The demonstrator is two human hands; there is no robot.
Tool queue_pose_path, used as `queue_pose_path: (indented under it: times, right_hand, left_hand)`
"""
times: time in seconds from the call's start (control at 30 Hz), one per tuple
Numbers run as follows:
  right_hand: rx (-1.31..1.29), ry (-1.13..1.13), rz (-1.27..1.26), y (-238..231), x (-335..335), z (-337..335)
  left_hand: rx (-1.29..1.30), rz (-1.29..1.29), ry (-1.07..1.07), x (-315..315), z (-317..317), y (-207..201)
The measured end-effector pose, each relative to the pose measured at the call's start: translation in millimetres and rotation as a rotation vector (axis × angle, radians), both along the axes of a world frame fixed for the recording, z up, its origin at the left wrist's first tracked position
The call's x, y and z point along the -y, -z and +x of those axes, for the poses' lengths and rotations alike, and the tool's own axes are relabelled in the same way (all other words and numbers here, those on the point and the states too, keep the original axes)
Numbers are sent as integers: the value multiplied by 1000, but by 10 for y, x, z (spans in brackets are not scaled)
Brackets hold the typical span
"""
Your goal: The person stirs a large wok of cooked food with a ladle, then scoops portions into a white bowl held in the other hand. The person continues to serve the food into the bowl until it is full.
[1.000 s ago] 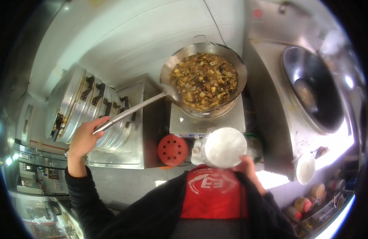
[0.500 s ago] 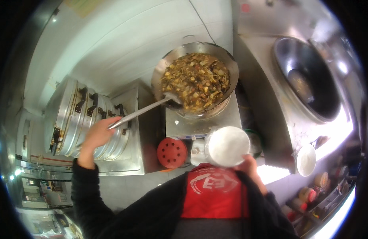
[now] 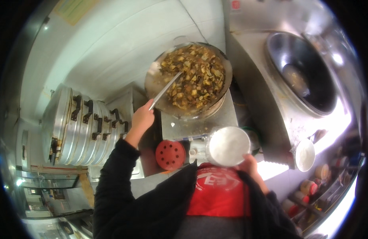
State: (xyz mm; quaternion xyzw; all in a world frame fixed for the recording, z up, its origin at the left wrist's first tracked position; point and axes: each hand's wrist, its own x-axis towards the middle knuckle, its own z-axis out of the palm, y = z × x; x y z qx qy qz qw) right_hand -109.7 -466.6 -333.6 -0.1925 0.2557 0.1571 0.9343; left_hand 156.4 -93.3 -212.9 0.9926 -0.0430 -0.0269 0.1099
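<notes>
Handle (image 3: 166,91) of a metal tool slants forward and right from the closed fist of the left hand (image 3: 142,118), crossing the left rim of the wok (image 3: 155,85); its far end is hidden in the food (image 3: 204,71). That fist stays outside the rim, with a gap to the stacked pots (image 3: 86,131) on its left. Ahead of it, metal wall shows along the wok's left side, while food reaches close to the right edge. The right hand (image 3: 249,163) pinches the near-right rim of a white bowl (image 3: 229,146), its lower fingers hidden. Forward-left of that pinch, the bowl overlaps the stove's (image 3: 178,126) near edge in view. A red stool (image 3: 170,155) sits below and right of the left fist.
</notes>
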Motion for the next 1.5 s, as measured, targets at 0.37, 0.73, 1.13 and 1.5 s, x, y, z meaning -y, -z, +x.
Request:
queue_pose_path:
  times: [0.37, 0.73, 1.13, 1.5]
  right_hand:
    - [14, -125, -73, -213, -87, 247]
    - [28, -237, -38, 10, -186, 448]
    - [32, -10, -39, -86, -95, 212]
    - [-4, 129, -28, -70, 38, -46]
  left_hand:
    - [-14, -61, 135, 206, -459, -88]
    - [-98, -107, 122, -453, -1233, -870]
    - [-280, -700, -283, -892, -688, -204]
    - [-645, -902, -434, -734, -452, 15]
